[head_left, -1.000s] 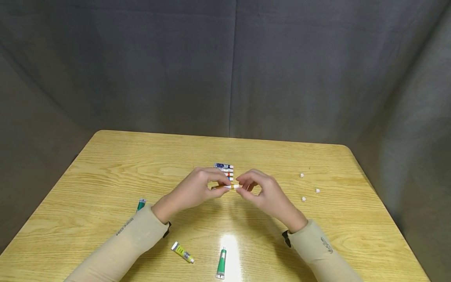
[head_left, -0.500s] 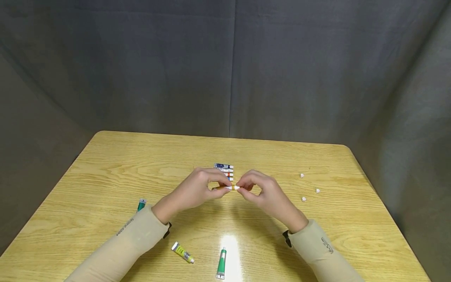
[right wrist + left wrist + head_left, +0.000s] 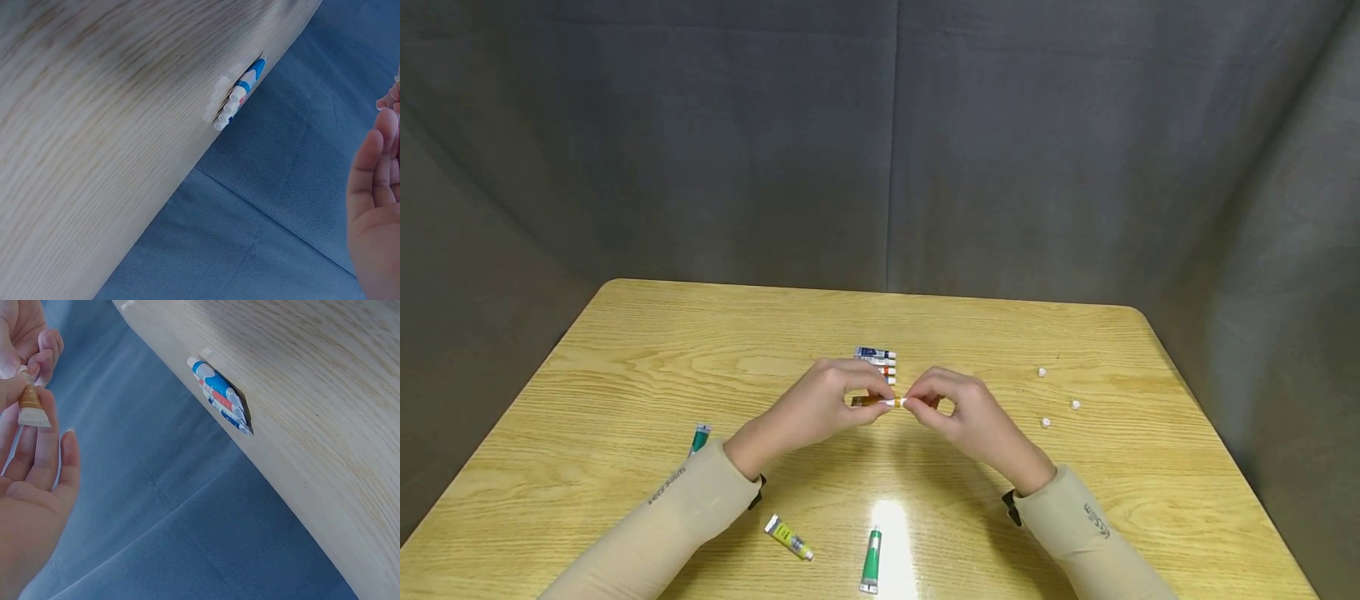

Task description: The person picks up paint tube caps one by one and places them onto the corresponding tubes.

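Over the middle of the table, my left hand (image 3: 816, 402) pinches a small ochre paint tube (image 3: 30, 403) between thumb and fingers. The tube lies roughly level, its flat crimped end toward the left and its white cap end toward the right. My right hand (image 3: 958, 408) pinches that white cap (image 3: 903, 402) with thumb and forefinger, covering part of it. Just beyond the hands, several paint tubes (image 3: 876, 353) lie side by side in a row, white caps facing right; the left hand hides some of them.
Three loose white caps (image 3: 1076, 405) lie on the right of the wooden table (image 3: 1150, 467). Toward the front are a yellow-green tube (image 3: 789, 537) and a green tube (image 3: 871, 560) with its nozzle bare. A dark green tube (image 3: 700, 438) is partly hidden by the left sleeve.
The right fingertips have shifted slightly on the cap end, and both hands with the ochre tube have dipped a little toward the person. The other tubes and loose caps stay where they were.
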Tool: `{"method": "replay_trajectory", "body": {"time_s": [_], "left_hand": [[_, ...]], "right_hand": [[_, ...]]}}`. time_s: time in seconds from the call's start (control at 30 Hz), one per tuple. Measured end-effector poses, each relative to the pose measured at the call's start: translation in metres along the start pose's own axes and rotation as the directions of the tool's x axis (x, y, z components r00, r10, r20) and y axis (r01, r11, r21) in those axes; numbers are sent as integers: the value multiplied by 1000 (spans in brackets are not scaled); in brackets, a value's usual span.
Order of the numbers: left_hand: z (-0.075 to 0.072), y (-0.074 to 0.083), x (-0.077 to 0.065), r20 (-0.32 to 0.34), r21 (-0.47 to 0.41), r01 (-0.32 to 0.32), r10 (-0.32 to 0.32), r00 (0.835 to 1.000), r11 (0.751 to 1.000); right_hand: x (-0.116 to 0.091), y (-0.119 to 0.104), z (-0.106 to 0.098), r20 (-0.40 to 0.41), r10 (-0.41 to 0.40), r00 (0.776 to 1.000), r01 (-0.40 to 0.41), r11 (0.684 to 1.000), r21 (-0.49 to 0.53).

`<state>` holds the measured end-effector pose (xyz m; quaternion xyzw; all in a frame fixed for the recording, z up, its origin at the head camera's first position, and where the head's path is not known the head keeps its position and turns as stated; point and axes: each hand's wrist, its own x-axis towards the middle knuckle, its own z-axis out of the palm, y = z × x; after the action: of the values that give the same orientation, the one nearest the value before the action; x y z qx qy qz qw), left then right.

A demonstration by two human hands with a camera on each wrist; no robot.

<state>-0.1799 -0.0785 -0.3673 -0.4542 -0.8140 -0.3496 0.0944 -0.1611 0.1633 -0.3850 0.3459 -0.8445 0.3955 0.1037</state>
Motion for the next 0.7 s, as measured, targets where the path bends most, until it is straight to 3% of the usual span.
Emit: {"method": "replay_trajectory", "body": {"time_s": [0.3,0.53,0.7], "left_hand": [[-1,-2,-3,8,6,18,-18,1000,1000],[0,-6,-5,5,-8,67,-67,998,998],[2,-7,-6,-1,-37,49,-49,999,998]], "right_hand": [[-2,0,-2,-25,15,1000,-16,1000,-15],[-2,0,-2,-65,-61,996,60,998,-17],[-2,-1,2,-55,-90,994,89,996,-24]]}}
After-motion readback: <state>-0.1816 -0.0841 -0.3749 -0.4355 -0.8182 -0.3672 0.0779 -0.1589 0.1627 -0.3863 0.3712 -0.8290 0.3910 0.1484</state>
